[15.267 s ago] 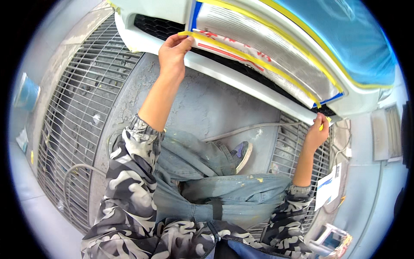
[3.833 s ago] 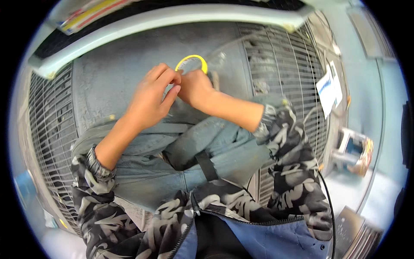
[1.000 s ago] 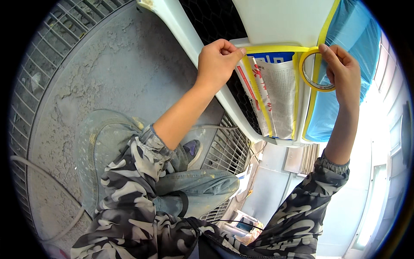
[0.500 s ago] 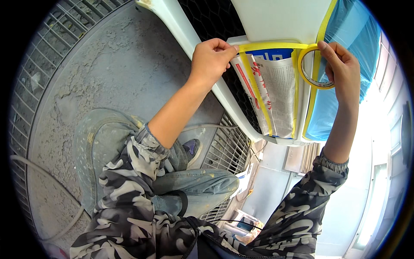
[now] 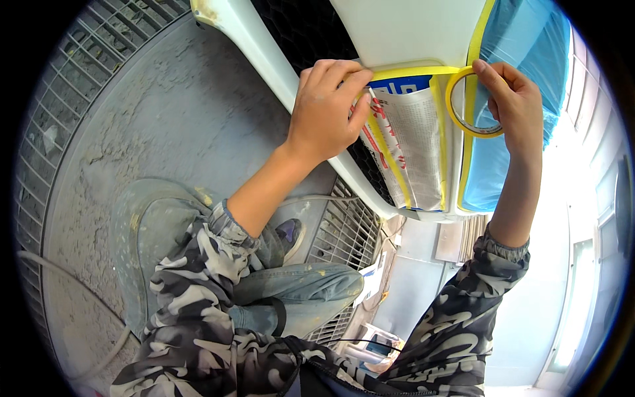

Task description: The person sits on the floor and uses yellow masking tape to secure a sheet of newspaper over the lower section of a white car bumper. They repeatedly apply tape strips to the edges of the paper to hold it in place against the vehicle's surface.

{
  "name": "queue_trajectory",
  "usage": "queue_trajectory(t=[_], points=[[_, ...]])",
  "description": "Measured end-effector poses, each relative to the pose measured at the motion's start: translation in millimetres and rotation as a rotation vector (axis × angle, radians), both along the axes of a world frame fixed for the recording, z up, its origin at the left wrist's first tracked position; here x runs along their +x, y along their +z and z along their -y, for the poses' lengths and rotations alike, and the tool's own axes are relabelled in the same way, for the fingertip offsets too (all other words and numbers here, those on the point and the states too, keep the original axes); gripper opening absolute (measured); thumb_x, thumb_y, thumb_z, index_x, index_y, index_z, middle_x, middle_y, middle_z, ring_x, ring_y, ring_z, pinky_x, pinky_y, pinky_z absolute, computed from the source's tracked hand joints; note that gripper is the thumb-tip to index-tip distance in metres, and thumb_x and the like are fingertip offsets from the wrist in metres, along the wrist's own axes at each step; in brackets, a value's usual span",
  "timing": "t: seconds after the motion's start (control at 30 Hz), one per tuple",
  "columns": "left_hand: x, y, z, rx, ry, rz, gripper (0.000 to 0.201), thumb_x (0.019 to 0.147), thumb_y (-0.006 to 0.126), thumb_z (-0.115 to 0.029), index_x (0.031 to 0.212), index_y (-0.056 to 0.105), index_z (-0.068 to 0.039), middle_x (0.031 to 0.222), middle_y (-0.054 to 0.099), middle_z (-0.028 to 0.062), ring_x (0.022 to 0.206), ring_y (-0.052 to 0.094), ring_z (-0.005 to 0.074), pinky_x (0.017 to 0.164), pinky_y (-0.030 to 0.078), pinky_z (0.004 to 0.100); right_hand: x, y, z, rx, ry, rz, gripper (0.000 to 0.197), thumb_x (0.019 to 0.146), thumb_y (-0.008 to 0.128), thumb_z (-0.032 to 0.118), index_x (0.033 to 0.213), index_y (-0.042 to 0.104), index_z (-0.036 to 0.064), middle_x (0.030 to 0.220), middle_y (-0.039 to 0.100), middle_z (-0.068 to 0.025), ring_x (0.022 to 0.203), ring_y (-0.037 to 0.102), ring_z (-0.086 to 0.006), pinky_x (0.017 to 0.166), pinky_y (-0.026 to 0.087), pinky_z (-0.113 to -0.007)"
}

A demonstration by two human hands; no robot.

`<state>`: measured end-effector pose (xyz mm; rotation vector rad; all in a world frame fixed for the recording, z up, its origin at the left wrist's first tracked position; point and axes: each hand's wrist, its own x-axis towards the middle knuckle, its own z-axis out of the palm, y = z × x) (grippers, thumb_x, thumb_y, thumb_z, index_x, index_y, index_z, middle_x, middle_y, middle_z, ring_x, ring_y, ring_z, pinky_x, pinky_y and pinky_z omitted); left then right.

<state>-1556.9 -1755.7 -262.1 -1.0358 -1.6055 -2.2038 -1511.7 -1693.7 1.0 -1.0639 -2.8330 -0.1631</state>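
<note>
My right hand (image 5: 512, 99) pinches a roll of yellow masking tape (image 5: 481, 130) at its upper edge. From the roll, a strip of yellow tape (image 5: 413, 71) stretches left along the top of a newspaper sheet (image 5: 423, 142). At the strip's left end, my left hand (image 5: 327, 109) lies with its fingers stretched over the tape and its thumb apart; its fingertips partly cover the paper's corner. The newspaper has yellow tape along its sides and a blue printed patch at the top. It covers a recess in a white car bumper (image 5: 410, 30).
Blue plastic film (image 5: 493, 165) edged with yellow tape covers the part right of the newspaper. A black mesh grille (image 5: 307, 30) runs along the left. Below are a dusty floor (image 5: 159, 132), metal floor gratings (image 5: 347, 225) and a grey hose (image 5: 73, 278). My bent legs (image 5: 297, 294) are beneath my arms.
My left hand has gone from pinching the tape's end to lying over it with its fingers spread. The view has shifted slightly; my right hand still holds the roll.
</note>
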Motion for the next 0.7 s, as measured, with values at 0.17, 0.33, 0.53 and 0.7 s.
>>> queue_trajectory(t=[0.17,0.33,0.53,0.7], points=[[1.1,4.7,1.9,-0.035,-0.005,-0.005,0.029,0.081,0.060,-0.009,0.109,0.063,-0.003,0.105,0.059,0.0090,0.094,0.056,0.0270,0.084,0.045,0.0372,-5.4,-3.6,1.7,0.103,0.058,0.034,0.044,0.081,0.070,0.047,0.082,0.071,0.0031,0.057,0.052,0.0021,0.049,0.045,-0.0055,0.047,0.033,-0.021],[10.0,-0.2,1.4,0.010,-0.080,0.088,0.037,0.079,0.058,-0.005,0.116,0.062,-0.002,0.104,0.059,0.0098,0.091,0.057,0.0258,0.079,0.048,0.0344,-5.4,-2.1,-1.7,0.145,0.034,0.049,0.046,0.080,0.069,0.048,0.081,0.071,0.0029,0.056,0.052,0.0017,0.049,0.046,-0.0064,0.047,0.034,-0.022],[6.0,0.7,2.0,0.051,-0.099,0.071,0.038,0.076,0.056,-0.002,0.113,0.062,-0.001,0.103,0.059,0.0110,0.091,0.056,0.0273,0.080,0.048,0.0347,-3.6,0.3,0.0,0.076,-0.004,0.011,0.047,0.080,0.069,0.050,0.079,0.070,0.0027,0.054,0.051,0.0016,0.048,0.047,-0.0068,0.046,0.035,-0.022],[3.2,13.5,1.0,0.062,-0.122,0.090,0.037,0.073,0.053,0.000,0.109,0.060,0.002,0.105,0.058,0.0132,0.094,0.054,0.0301,0.083,0.046,0.0364,-3.5,-0.6,1.3,0.064,-0.009,0.007,0.047,0.081,0.068,0.049,0.078,0.069,0.0018,0.052,0.050,0.0014,0.046,0.048,-0.0067,0.044,0.035,-0.021]])
